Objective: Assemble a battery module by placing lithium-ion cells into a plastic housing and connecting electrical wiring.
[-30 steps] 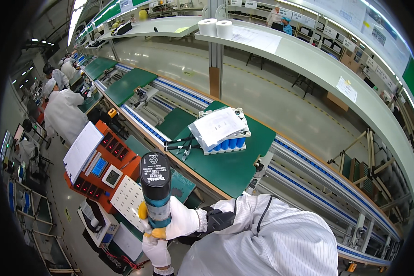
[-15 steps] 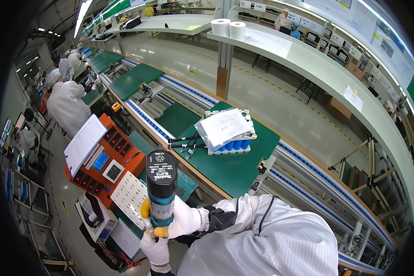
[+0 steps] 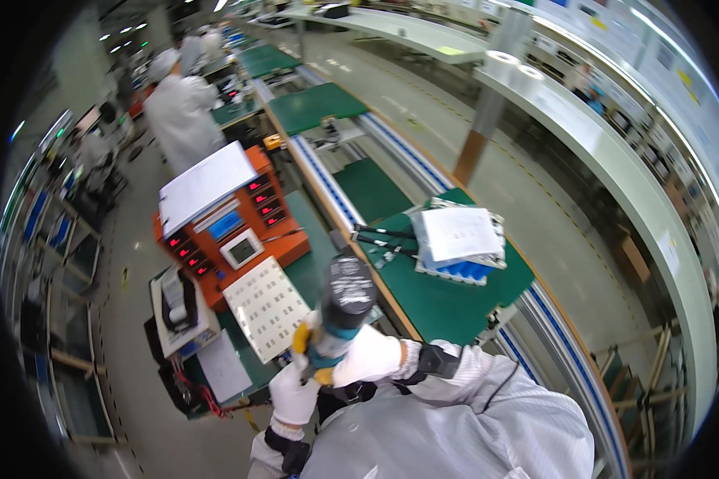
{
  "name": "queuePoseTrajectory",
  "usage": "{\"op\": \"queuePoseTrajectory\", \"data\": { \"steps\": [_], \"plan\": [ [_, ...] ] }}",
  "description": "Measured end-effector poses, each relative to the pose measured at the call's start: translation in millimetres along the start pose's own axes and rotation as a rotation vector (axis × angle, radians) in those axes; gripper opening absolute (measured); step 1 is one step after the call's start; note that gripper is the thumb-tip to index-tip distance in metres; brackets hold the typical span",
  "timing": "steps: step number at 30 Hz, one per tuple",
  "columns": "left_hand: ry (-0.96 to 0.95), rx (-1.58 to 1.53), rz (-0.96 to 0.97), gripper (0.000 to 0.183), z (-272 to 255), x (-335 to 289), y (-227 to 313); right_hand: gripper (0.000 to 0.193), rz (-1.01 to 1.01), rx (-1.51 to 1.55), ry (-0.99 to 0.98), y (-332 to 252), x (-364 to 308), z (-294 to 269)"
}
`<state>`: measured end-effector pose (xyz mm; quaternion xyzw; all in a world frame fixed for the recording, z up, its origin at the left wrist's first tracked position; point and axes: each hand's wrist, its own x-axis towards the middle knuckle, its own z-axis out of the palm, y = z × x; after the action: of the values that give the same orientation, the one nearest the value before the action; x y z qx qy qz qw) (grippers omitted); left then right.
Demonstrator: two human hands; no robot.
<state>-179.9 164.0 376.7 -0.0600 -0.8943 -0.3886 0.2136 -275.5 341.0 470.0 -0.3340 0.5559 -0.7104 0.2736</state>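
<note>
My right hand (image 3: 367, 357), in a white glove with yellow fingertips, is wrapped round a cordless screwdriver (image 3: 349, 294) with a teal body. Its black battery end points up toward me and is slightly blurred. Just below, my left hand (image 3: 293, 397), also gloved in white, is closed at the driver's lower end. What its fingers pinch there, if anything, is hidden. Beyond the driver lies a white board with rows of small slots (image 3: 265, 307). On the green work plate to the right sits a blue battery pack (image 3: 459, 271) with papers (image 3: 458, 233) on top and black cables at its left.
An orange instrument box (image 3: 276, 164) with red displays carries a clipboard (image 3: 206, 188). A white bench device (image 3: 185, 311) stands left of the slotted board. The conveyor (image 3: 327, 180) runs alongside; a pale shelf (image 3: 591, 128) curves along the right. A co-worker in white (image 3: 180, 116) stands farther up the line.
The view has turned, so the bench and battery pack sit farther right in the picture. Both hands stay together at the screwdriver, which my right hand still grips.
</note>
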Motion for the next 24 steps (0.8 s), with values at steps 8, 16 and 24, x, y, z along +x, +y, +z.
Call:
{"op": "queuePoseTrajectory", "data": {
  "steps": [8, 16, 24],
  "plan": [
    [-0.065, -0.038, -0.191, 0.014, -1, 0, -16, 0.049, 0.004, 0.150, 0.088, 18, 10, 4],
    [-0.169, -0.164, -0.371, 0.022, -2, 33, -44, 0.039, -0.151, -0.070, 0.124, 34, 33, -12],
    [-0.113, 0.084, -0.185, 0.023, 27, 59, -91, 0.036, -0.188, 0.023, 0.192, 60, 79, -19]
  ]
}}
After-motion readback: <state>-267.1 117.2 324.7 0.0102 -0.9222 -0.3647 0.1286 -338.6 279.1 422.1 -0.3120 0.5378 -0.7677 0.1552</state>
